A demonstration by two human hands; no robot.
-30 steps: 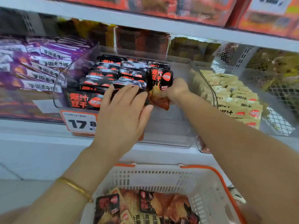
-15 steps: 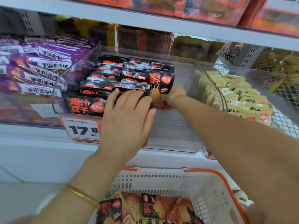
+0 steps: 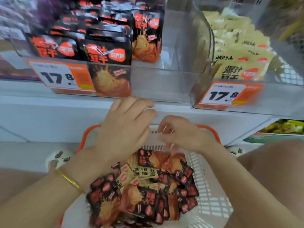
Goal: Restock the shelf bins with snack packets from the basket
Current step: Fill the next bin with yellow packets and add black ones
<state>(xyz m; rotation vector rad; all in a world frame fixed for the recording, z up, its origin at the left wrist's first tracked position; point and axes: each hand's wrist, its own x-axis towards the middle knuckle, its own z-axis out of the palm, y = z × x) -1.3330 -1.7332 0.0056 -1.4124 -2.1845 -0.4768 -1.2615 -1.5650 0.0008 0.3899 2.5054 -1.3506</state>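
- While both hands are held over the far rim of the basket, the white shelf edge is seen directly behind them.
- Clear bin is seated at the shelf's front edge, above the hands. Black packets are stood upright in rows along its left side, the front one pressed against the front wall.
- Price tag is fixed at that bin's front left corner.
- Second bin is set just beside it on the right and loaded with yellow packets. Second price tag is fixed at its front left corner.
- Purple packets are seen blurred at the shelf's top left.
- Green packs are seen on a lower shelf at the right edge.
- Slipper is seen on the floor near the basket's far left corner.
- Snack packets are heaped in the basket, mostly black-and-orange with a few yellow mixed in. The heap lies below both hands and apart from them; its left side is crossed by the left forearm.
- Left hand: fingers loosely curled, nothing held. Gold bangle is worn on the wrist.
- Right hand: fingers curled inward and blurred, so it cannot be told whether anything is pinched. It is held just beside the left hand, not touching.
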